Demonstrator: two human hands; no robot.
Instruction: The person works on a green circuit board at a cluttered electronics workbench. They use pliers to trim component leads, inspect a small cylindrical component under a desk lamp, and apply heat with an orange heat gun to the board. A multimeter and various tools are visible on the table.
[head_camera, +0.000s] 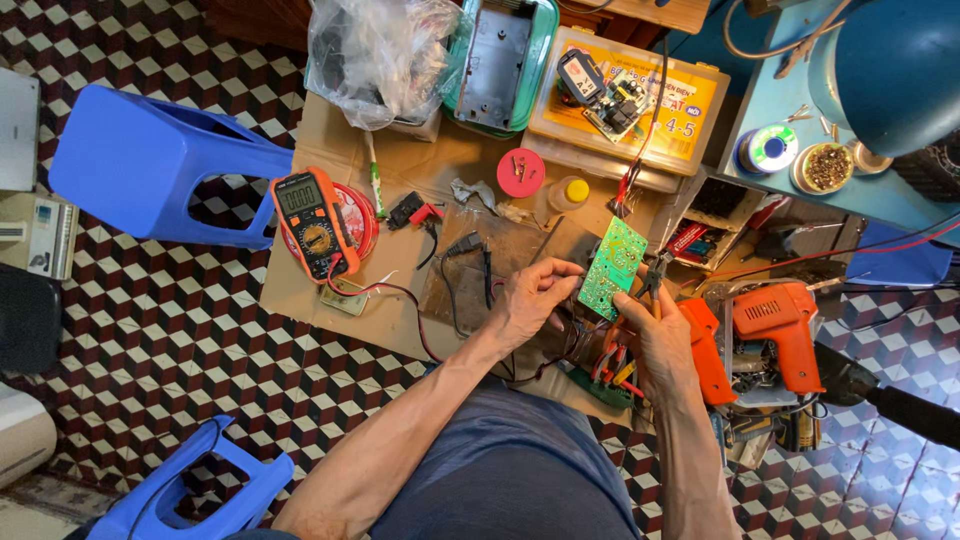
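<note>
A green circuit board (612, 266) is held up over a cardboard sheet on the floor. My left hand (530, 300) pinches the board's left edge with fingers and thumb. At the board's lower right, my right hand (655, 345) grips small pliers or cutters (654, 275), their tip touching the board's right edge. Coloured wires hang from under the board toward my lap.
An orange multimeter (314, 222) with red and black leads lies to the left. Orange soldering guns (775, 325) lie to the right. A red lid (521, 172), a yellow-capped bottle (570, 192), a plastic box of parts (625, 100), a solder spool (765, 148) and blue stools (150, 160) surround the cardboard (330, 300).
</note>
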